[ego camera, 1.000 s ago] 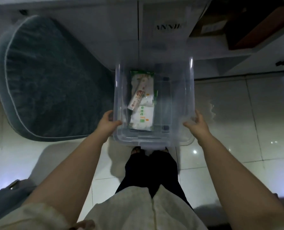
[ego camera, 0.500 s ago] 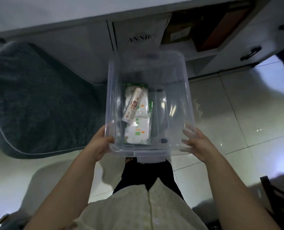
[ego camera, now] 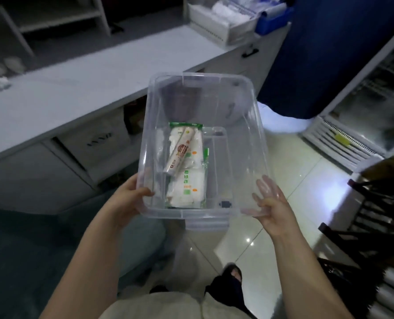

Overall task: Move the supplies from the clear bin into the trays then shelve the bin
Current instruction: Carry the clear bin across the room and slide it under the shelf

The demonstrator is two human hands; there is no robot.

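I carry the clear bin (ego camera: pixel 244 116) in front of me, above the floor. My left hand (ego camera: pixel 128 199) grips its near left corner, thumb over the rim. My right hand (ego camera: pixel 270 201) presses flat against the near right wall, fingers spread under the rim. Inside the bin lie green-and-white packets (ego camera: pixel 188 183) with a slim tan box (ego camera: pixel 179 150) on top, all on the left half. White trays (ego camera: pixel 216 21) with wrapped supplies stand on the far right end of the counter.
A long white counter (ego camera: pixel 76 88) runs to the left with cupboards beneath. A blue bin (ego camera: pixel 274 17) sits beside the trays. A blue curtain (ego camera: pixel 329 56) hangs ahead and a glass-door cooler (ego camera: pixel 364 125) stands right. Black racks (ego camera: pixel 375 226) crowd the lower right.
My view has swung up and to the right, from the floor and grey cushion to the counter and trays. The bin has risen with both hands still on it.
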